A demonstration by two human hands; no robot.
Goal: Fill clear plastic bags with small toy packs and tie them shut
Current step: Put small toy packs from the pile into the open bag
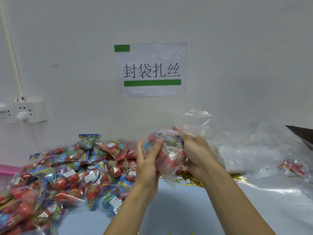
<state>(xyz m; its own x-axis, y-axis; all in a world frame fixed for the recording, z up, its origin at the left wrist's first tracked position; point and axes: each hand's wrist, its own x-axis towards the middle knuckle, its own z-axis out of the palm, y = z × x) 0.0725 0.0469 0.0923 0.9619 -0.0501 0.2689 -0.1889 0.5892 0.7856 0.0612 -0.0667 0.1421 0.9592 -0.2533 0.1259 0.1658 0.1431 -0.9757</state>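
A clear plastic bag (169, 150) stuffed with red and blue toy packs is held up above the table between both hands. My left hand (147, 158) grips its left side, thumb across the front. My right hand (194, 150) grips its right side where the loose bag mouth (196, 121) flares up and to the right. A big heap of small toy packs (67, 173) lies on the table to the left. Gold twist ties (191, 178) lie in a pile on the table just under the bag.
A stack of empty clear bags (254, 155) covers the table on the right, with a red-printed pack (292, 167) under plastic at the far right. A white wall with a paper sign (150, 69) stands close behind; a power strip (22, 111) hangs at left.
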